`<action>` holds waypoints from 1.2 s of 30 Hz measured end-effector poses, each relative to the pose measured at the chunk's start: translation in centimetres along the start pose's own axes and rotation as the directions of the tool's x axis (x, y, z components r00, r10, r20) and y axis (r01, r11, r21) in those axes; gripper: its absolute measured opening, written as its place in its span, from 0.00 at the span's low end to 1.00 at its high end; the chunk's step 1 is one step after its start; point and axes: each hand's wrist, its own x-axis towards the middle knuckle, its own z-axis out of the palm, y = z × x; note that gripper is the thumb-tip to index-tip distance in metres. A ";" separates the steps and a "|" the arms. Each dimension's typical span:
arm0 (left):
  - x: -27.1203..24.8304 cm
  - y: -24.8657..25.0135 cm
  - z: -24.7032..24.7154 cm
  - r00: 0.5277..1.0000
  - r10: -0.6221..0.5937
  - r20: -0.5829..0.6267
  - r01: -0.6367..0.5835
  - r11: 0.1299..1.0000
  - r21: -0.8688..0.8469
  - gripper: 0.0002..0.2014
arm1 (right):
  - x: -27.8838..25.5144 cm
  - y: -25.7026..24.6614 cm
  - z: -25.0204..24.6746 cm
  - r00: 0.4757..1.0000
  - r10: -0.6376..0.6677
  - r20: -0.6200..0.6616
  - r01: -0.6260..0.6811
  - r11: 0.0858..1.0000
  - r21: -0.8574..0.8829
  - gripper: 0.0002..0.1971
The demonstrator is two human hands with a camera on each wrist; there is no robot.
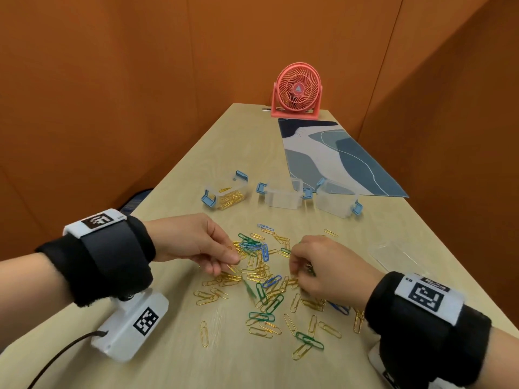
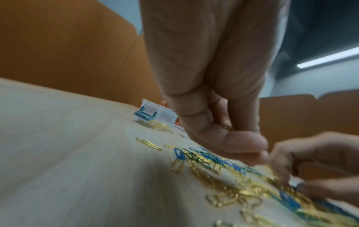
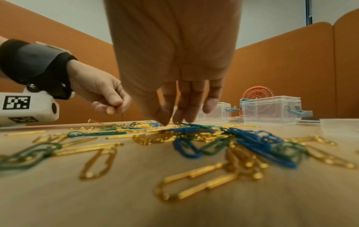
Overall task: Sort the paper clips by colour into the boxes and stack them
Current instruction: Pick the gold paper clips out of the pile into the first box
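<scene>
A loose pile of gold, blue and green paper clips (image 1: pixel 264 279) covers the near part of the table. My left hand (image 1: pixel 230 262) hovers over the pile's left side, thumb and fingers pinching gold clips (image 3: pixel 110 111). My right hand (image 1: pixel 295 272) is on the pile's right side, fingertips (image 3: pixel 165 118) down among the clips and curled round a few; their colour is unclear. Behind the pile stand three clear boxes with blue latches. The left box (image 1: pixel 224 193) holds gold clips. The middle box (image 1: pixel 283 196) and the right box (image 1: pixel 335 200) look empty.
A clear lid (image 1: pixel 393 255) lies to the right of the pile. Farther back are a blue patterned mat (image 1: pixel 337 161) and a pink fan (image 1: pixel 297 91). Orange partition walls enclose the table; its left edge (image 1: pixel 168 175) runs diagonally.
</scene>
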 end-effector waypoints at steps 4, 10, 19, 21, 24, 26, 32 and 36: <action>0.3 -0.3 0.8 0.991 0.106 -0.084 -0.068 0.927 0.368 0.08 | 0.2 -0.3 0.0 0.988 -0.133 0.073 0.125 0.986 0.107 0.18; 0.5 -0.5 1.1 0.988 0.141 0.064 -0.151 0.782 0.605 0.27 | 0.2 -0.2 0.0 0.990 -0.093 0.105 0.083 0.992 0.095 0.16; 0.3 -0.9 1.2 0.991 0.123 0.055 -0.130 0.769 0.626 0.04 | 0.4 0.2 0.5 0.992 -0.020 0.126 0.009 0.996 0.089 0.05; 0.1 -0.7 1.3 0.992 0.125 0.035 -0.118 0.750 0.651 0.03 | 0.3 0.1 0.5 0.992 -0.030 0.119 0.022 0.997 0.072 0.03; -0.1 -0.1 1.1 0.989 0.147 0.012 -0.127 0.808 0.575 0.05 | 0.3 0.1 0.4 0.997 -0.024 0.076 0.017 0.996 0.091 0.04; -0.1 0.4 1.0 0.988 0.149 -0.030 -0.119 0.883 0.454 0.05 | 0.3 0.1 0.4 0.999 -0.033 0.031 0.029 0.992 0.126 0.04; 0.5 1.5 1.5 0.988 0.091 -0.122 -0.072 0.986 0.152 0.03 | 0.2 0.1 0.0 0.999 -0.028 -0.042 0.036 0.976 0.213 0.05; 0.6 1.8 2.3 0.993 0.079 -0.088 -0.077 0.997 0.024 0.05 | 0.3 0.1 0.1 0.996 0.003 -0.088 0.017 0.974 0.226 0.04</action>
